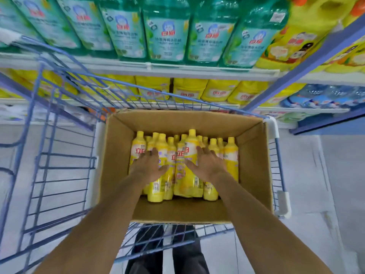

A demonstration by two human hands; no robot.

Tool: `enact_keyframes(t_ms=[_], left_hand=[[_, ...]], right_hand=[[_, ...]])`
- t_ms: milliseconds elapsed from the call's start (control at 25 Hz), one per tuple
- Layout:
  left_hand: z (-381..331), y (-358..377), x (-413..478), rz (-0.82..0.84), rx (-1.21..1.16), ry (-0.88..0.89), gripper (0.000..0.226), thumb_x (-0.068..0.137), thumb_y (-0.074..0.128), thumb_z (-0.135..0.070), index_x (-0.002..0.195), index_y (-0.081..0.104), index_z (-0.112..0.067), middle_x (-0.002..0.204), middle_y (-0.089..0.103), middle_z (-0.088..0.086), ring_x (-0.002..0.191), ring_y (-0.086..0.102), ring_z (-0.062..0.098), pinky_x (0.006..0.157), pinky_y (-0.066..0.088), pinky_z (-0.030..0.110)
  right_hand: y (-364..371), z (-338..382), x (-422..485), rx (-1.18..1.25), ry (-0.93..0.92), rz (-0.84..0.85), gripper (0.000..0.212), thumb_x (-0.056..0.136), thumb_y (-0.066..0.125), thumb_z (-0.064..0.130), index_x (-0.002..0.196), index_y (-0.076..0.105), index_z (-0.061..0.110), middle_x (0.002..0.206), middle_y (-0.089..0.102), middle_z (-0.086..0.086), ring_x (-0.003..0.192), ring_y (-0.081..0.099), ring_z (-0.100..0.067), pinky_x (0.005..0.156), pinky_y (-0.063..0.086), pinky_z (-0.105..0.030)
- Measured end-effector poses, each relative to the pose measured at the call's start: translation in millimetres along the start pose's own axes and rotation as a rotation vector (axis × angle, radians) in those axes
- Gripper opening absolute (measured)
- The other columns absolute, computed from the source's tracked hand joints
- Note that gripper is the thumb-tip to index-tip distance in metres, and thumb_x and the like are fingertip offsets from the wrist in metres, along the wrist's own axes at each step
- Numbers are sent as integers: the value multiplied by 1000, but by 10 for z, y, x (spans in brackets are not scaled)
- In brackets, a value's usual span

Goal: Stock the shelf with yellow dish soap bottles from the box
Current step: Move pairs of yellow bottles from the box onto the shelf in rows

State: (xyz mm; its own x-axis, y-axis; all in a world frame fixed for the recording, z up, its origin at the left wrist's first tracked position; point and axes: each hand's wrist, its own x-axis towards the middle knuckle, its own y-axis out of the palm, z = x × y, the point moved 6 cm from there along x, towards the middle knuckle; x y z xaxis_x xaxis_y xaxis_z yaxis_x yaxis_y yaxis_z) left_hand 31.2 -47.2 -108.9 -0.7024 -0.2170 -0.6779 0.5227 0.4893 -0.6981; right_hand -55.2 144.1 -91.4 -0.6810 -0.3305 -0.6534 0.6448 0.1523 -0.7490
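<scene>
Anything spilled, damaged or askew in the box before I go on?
No spill or damage shows. The bottles stand upright in the box. A tall bottle between the left hand and right hand rises above the rest; I cannot tell why.

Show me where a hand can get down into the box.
Free: the bare strip of box floor between the bottles and the near wall. Crowded: the middle, bottles packed side by side under the left hand and right hand.
</scene>
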Motion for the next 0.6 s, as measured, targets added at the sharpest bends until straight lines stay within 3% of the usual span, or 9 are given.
enact_keyframes(t_ms=[200, 320, 480, 600], left_hand=[[58, 273, 201, -158, -288, -111, 67, 79, 75, -30, 132, 43, -6, 128, 56, 18, 111, 60, 37, 80, 54, 41], [121, 335, 261, -190, -407, -176, 64, 68, 79, -30, 122, 51, -11, 119, 58, 13, 104, 61, 35, 73, 49, 35], [127, 409, 255, -229, -490, -257, 61, 59, 78, -38, 111, 53, -16, 107, 64, 9, 96, 65, 35, 73, 57, 43], [91, 457, 210, -197, -492, -286, 74, 63, 86, -33, 123, 49, -12, 117, 60, 13, 103, 63, 38, 77, 57, 47]], right_hand=[[247, 51, 239, 200, 123, -107, 87, 90, 66, 50, 151, 24, 6, 142, 45, -15, 128, 53, -36, 92, 51, -45], [355, 42, 293, 340, 186, -161, 85, 82, 76, 43, 145, 30, 8, 139, 45, -14, 120, 58, -39, 84, 52, -43], [415, -23, 326, 450, 270, -144, 84, 77, 82, 42, 140, 37, 9, 139, 44, -13, 120, 58, -36, 86, 52, -41], [470, -63, 264, 484, 295, -104, 82, 74, 84, 42, 135, 40, 8, 136, 45, -12, 118, 59, -35, 86, 52, -39]])
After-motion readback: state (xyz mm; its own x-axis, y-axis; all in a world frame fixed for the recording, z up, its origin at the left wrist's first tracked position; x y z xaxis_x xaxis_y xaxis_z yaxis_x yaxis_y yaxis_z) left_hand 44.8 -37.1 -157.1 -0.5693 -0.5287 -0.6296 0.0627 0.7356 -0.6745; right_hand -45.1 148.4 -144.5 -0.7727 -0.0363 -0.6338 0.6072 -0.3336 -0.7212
